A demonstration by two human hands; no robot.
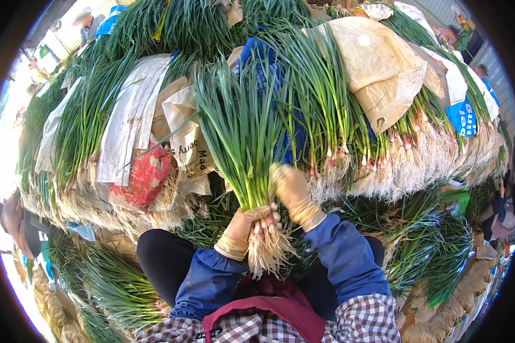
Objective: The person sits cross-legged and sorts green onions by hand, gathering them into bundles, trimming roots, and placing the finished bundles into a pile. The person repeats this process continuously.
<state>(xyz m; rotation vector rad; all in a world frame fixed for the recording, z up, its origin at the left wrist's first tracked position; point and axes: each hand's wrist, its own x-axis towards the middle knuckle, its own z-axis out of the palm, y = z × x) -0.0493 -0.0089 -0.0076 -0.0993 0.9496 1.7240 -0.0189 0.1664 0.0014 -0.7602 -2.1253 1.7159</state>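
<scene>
A gloved left hand of mine, my left hand, is closed around the lower stalks of a bunch of green garlic. The bunch stands nearly upright, its long leaves fanning away from me. Pinkish bulbs and pale stringy roots hang below the grip, toward my lap. My right hand, also gloved and blurred, is up beside the stalks on the right, its fingers curled near their edge. Whether it touches or pinches any stalk cannot be made out.
A long heap of green garlic arches before me, partly under a tan paper sheet, a whitish sheet and a red sack piece. More bunches lie left of my knee. Other people are at the picture's edges.
</scene>
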